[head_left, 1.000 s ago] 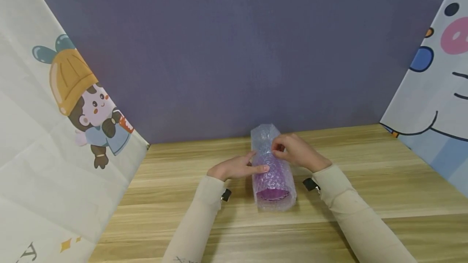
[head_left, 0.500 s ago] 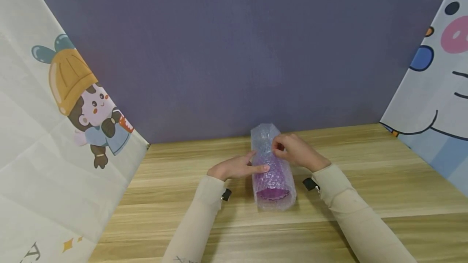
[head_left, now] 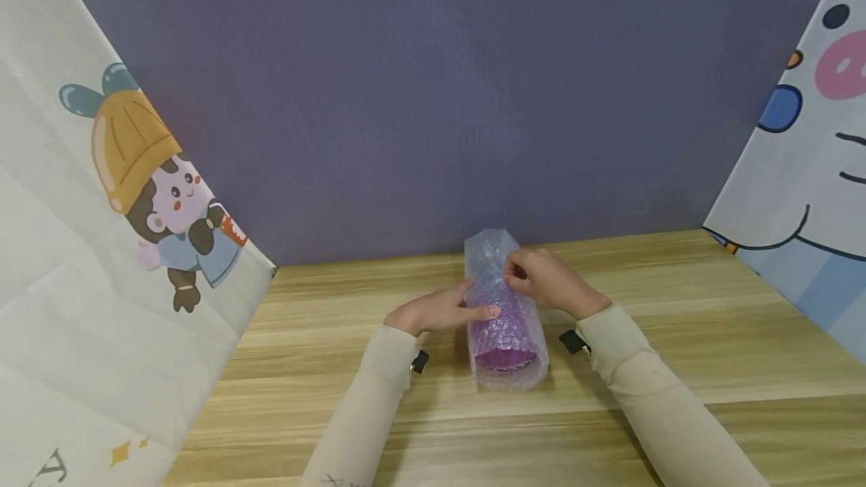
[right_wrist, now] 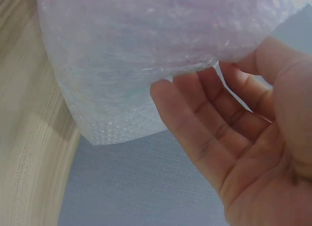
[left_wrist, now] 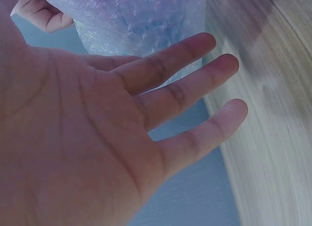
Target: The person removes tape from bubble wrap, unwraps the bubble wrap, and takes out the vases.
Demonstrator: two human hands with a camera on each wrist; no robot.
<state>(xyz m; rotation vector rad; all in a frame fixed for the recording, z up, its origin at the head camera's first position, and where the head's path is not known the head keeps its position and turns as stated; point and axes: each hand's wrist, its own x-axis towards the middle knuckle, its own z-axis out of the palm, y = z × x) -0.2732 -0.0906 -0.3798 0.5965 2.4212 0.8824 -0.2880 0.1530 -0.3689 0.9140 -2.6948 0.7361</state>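
A roll of clear bubble wrap (head_left: 489, 258) lies lengthwise on the table, wrapped around a purple object with a round opening (head_left: 506, 359) facing me. What the purple object is stays blurred behind the plastic. My left hand (head_left: 440, 311) rests against the left side of the roll, thumb laid across its top. In the left wrist view its fingers (left_wrist: 180, 94) are spread and straight beside the wrap (left_wrist: 141, 21). On the right side my right hand (head_left: 549, 281) pinches the wrap between thumb and curled fingers; the right wrist view has those fingertips (right_wrist: 162, 89) at the wrap's edge.
The wood-grain table (head_left: 298, 367) ends at a dark blue-grey backdrop (head_left: 379, 111) just behind the roll. White cartoon-printed sheets stand at the left (head_left: 81, 307) and right (head_left: 764, 201). Black clips (head_left: 575, 341) show beside both cuffs.
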